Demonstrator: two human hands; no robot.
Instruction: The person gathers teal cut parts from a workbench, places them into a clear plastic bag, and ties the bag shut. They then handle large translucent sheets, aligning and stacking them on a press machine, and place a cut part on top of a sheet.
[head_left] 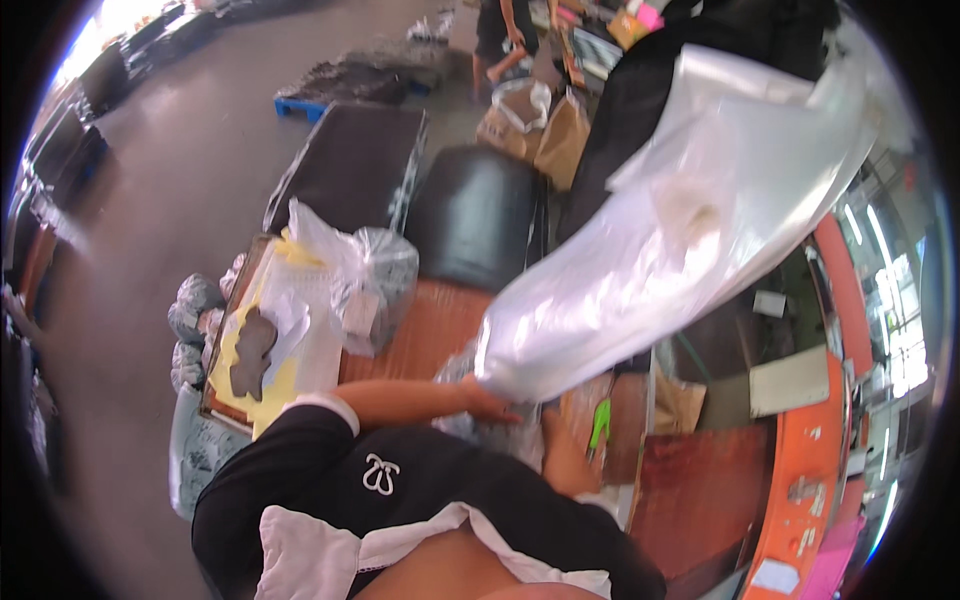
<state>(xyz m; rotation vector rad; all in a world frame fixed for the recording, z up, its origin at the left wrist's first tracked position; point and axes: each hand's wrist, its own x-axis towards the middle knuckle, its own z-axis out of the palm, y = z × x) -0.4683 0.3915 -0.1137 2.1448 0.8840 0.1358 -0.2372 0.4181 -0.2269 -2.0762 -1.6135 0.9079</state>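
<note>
Holds the near end of a big clear plastic bag (640,270) with the left hand (490,400), fingers closed on its edge. Cannot see the right hand behind the shiny plastic, so cannot tell if it is open or closed. Can see just the right forearm (568,455), close to the left hand. Lifts the bag in front of the body, slanting up and away to the right. Shows a blurry brown patch through the plastic, too fuzzy to name.

Wears a black shirt (430,480) with a white collar. Has crumpled clear plastic (490,436) under the left hand, and a bright green tool (600,424) to the right of the right forearm. Stands by a shiny brown board (400,372), with a smaller clear bag (375,290) on it. To the left of that, has yellow sheets (265,408) with a dark gray piece (253,355) on top. To the right, has a red-brown board (700,490) beside an orange bench (795,500). Farther off, can see a black padded panel (475,215), brown paper bags (505,133) and another person (508,30).
</note>
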